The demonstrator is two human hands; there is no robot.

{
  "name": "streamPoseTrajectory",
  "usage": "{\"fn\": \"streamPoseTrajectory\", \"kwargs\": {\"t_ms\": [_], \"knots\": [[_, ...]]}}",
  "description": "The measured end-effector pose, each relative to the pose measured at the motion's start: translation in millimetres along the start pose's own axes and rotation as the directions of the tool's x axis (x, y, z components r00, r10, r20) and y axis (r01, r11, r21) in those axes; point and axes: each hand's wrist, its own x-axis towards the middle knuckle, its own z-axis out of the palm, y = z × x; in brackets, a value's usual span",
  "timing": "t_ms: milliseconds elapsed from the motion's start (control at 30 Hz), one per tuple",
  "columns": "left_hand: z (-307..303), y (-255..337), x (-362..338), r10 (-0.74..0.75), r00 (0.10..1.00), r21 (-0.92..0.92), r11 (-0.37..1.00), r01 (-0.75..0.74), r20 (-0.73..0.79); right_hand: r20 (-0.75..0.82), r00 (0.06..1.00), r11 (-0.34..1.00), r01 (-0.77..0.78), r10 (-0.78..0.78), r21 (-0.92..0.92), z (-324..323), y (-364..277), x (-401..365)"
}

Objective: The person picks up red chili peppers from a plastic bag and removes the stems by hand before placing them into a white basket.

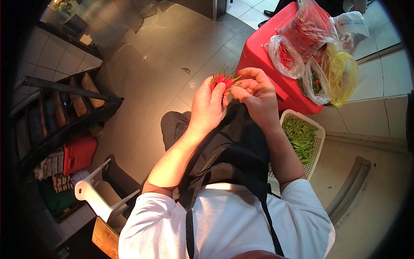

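A bunch of red chili peppers (pixel 221 79) with thin green stems sticks out above the fingers of my left hand (pixel 206 108). That hand is closed around them, thumb pressed on the front. Close beside it, my right hand (pixel 261 100) has its thumb and forefinger pinched at a stem on the bunch's right side; the other fingers are curled. The fingertips partly hide the exact grip. Both hands are held above my lap, over the dark apron (pixel 228 138).
To the right, a red container (pixel 258 47) bears clear bags of red chilies (pixel 283 56) and a yellow bag (pixel 345 75). Below it sits a white basket (pixel 320 137) of green peppers (pixel 299 138). At left are a white plastic chair (pixel 101 196) and a dark staircase (pixel 64 125).
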Motion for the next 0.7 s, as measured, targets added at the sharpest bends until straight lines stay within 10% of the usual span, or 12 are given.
{"fn": "streamPoseTrajectory", "kwargs": {"t_ms": [267,467,567,700], "knots": [[0.4,-6.4,3.7,0.083,0.997,0.111,0.991,-0.081,-0.007,-0.012,1.000,1.000,0.026,-0.026,0.017,8.8,-4.4,-0.5],[-1.0,0.6,4.2,-0.095,0.995,-0.130,0.987,0.095,0.000,0.106,0.960,0.698,-0.261,0.258,0.667,2.0,12.5,6.8],[-9.6,4.4,3.0,-0.171,0.985,-0.153,0.973,0.175,0.037,-0.090,0.995,0.984,0.051,-0.035,0.174,-5.3,16.7,11.9],[-12.0,2.9,-0.3,-0.107,0.991,-0.052,0.992,0.112,0.086,0.081,0.996,0.998,0.030,-0.025,-0.053,-10.9,-0.6,5.6]]}}
